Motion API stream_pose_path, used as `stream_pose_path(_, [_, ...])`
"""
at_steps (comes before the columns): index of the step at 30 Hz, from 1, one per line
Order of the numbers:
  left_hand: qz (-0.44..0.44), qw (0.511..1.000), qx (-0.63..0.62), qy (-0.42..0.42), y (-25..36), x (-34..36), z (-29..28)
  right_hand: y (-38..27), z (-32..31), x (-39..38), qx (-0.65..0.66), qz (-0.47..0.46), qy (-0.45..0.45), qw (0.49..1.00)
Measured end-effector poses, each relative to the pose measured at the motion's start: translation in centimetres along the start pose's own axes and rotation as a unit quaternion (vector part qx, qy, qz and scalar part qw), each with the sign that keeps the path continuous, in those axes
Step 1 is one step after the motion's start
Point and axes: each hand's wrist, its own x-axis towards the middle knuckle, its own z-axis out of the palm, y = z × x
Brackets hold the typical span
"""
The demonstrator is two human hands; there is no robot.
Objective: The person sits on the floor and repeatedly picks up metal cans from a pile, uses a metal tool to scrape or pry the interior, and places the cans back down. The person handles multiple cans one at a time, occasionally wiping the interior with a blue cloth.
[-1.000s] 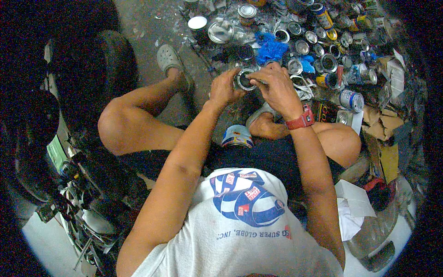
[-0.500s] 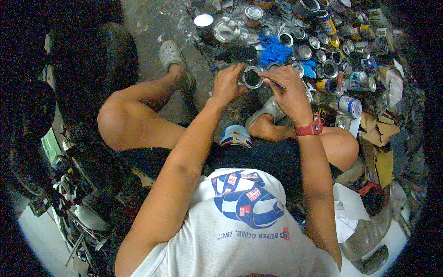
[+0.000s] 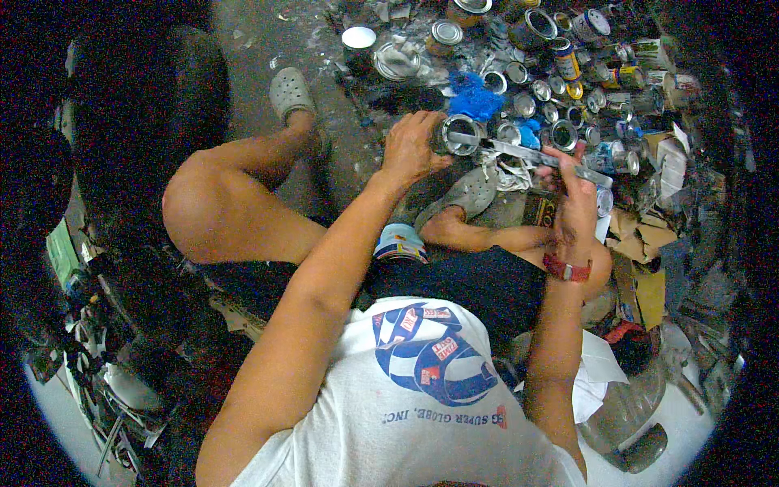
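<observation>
My left hand [image 3: 412, 148] is closed round the side of a small open metal can [image 3: 445, 140], holding it above the floor in front of my legs. A long, flat grey strip [image 3: 523, 152], like a stirring stick, slants rightward from the can's mouth. Its left end crosses the opening; how deep it reaches I cannot tell. My right hand [image 3: 574, 195] grips the strip near its other end, slightly blurred. Between my thighs stands a light-blue can [image 3: 400, 243].
Many open paint cans [image 3: 561, 134] crowd the floor ahead and to the right. Crumpled blue cloth [image 3: 475, 99] lies just beyond my hands. A white-topped can [image 3: 359, 38] stands farther off. Torn cardboard [image 3: 641, 235] is at right, and dark tyres [image 3: 191, 97] are at left.
My right hand has drawn away from the can, right and toward me, and the strip now shows between them. The can in my left hand has shifted slightly right in view.
</observation>
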Motion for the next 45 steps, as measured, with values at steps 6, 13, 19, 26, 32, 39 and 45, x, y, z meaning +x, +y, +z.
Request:
stream_pose_path(6, [-0.017, 0.999, -0.023, -0.027, 2.2, 1.1, 0.1, -5.8, -4.3, -2.5, -0.022, -0.018, 0.056, 0.998])
stream_pose_path(13, [0.034, 0.996, -0.078, 0.005, 4.1, 1.9, 0.2, -9.8, -7.7, -4.2, -0.049, -0.022, 0.073, 0.996])
stream_pose_path(19, [0.073, 0.987, -0.144, 0.007, 5.1, 2.6, 0.3, -11.8, -8.9, -5.6, -0.010, -0.024, 0.083, 0.996])
stream_pose_path(26, [0.090, 0.977, -0.194, -0.001, 6.0, 3.0, 0.4, -13.4, -8.2, -6.8, 0.017, -0.042, 0.071, 0.996])
stream_pose_path(32, [0.111, 0.967, -0.230, -0.020, 7.6, 3.0, -0.5, -12.4, -9.5, -6.4, 0.002, -0.079, 0.086, 0.993])
stream_pose_path(39, [0.137, 0.960, -0.239, -0.051, 8.9, 3.3, -0.2, -10.6, -12.1, -5.8, 0.081, -0.056, 0.088, 0.991])
stream_pose_path(45, [0.154, 0.958, -0.235, -0.060, 9.2, 3.3, -0.2, -8.2, -13.6, -5.6, 0.113, -0.047, 0.082, 0.989])
